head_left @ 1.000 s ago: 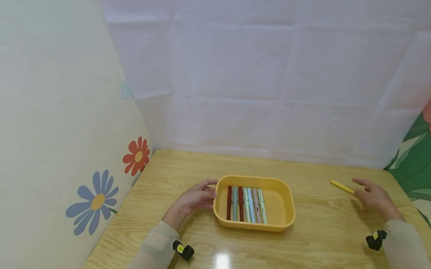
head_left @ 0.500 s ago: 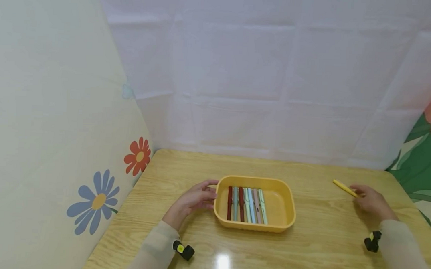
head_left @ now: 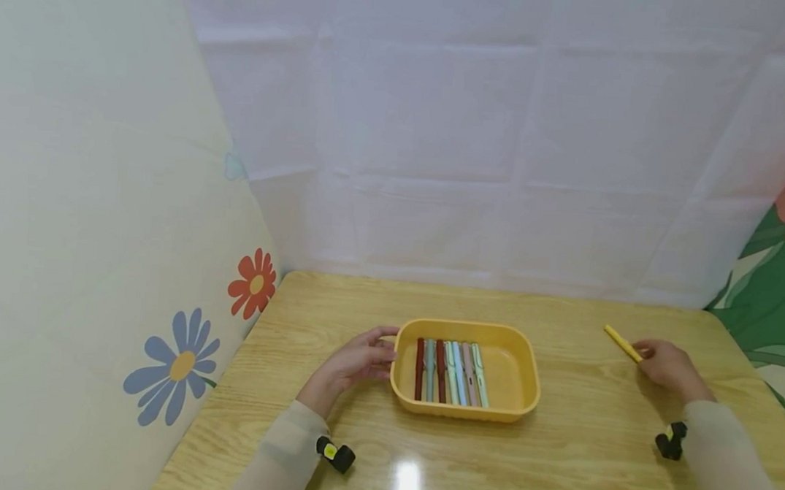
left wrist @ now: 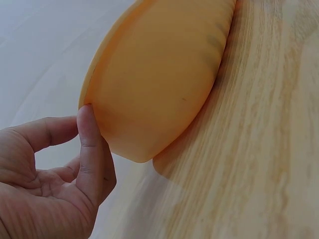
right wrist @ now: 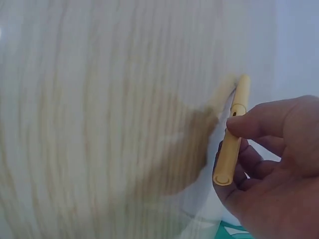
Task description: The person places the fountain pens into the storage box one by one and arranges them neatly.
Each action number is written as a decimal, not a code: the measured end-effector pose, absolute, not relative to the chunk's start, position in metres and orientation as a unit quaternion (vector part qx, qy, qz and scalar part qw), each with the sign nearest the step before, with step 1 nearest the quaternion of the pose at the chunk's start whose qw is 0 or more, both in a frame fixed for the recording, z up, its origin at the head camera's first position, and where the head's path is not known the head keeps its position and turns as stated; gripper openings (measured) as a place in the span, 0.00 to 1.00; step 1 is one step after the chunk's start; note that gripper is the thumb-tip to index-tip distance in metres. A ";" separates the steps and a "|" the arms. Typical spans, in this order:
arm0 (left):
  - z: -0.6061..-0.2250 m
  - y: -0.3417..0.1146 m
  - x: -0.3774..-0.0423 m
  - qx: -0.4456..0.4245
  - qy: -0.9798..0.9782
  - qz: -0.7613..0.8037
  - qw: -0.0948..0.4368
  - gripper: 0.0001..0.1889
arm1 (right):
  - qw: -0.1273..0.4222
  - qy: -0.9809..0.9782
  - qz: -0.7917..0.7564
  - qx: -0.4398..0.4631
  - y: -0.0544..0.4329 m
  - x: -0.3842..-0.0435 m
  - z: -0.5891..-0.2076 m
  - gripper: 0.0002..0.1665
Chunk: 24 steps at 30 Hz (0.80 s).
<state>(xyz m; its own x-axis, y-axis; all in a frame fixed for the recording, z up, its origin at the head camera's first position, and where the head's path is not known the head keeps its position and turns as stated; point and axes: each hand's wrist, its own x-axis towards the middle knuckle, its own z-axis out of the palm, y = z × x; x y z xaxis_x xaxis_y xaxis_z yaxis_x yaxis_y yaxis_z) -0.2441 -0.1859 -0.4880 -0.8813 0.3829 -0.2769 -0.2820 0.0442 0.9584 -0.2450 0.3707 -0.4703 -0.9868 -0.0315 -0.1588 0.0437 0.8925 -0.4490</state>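
Observation:
A yellow pen is pinched between the thumb and curled fingers of my right hand, at the right side of the table. The right wrist view shows the pen slanting past the thumb tip, its far end close over the wood. My left hand holds the left end of a yellow plastic basket. In the left wrist view the thumb and a finger of this hand meet at the basket's rim. Several pens, dark red, grey-green, pale green, light blue and pink, lie side by side in the basket.
The wooden table ends at a white cloth behind it. A cream wall covering with printed flowers stands on the left, and a green leaf print on the right.
My right hand has closed its fingers on the yellow pen, moved slightly left and toward me, and turned the pen a little steeper. The left hand and the basket stay put.

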 end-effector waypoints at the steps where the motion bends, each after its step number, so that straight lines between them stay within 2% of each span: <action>1: -0.488 -0.186 -0.244 0.036 0.681 0.691 0.241 0.29 | 0.080 0.968 -0.236 0.003 0.369 -0.244 -0.470 0.26; 10: -0.486 -0.185 -0.244 0.028 0.682 0.690 0.241 0.29 | 0.102 0.926 -0.359 0.048 0.359 -0.241 -0.468 0.31; 14: -0.486 -0.185 -0.245 0.031 0.683 0.689 0.241 0.29 | 0.105 0.879 -0.462 0.053 0.355 -0.240 -0.471 0.32; 21: -0.486 -0.185 -0.244 0.029 0.685 0.687 0.242 0.29 | 0.141 0.770 -0.620 0.055 0.344 -0.233 -0.476 0.37; 23: -0.486 -0.185 -0.244 0.030 0.685 0.686 0.242 0.29 | 0.142 0.745 -0.650 0.045 0.340 -0.231 -0.477 0.34; 24: -0.486 -0.185 -0.244 0.029 0.686 0.686 0.242 0.29 | 0.142 0.731 -0.666 0.041 0.338 -0.230 -0.478 0.29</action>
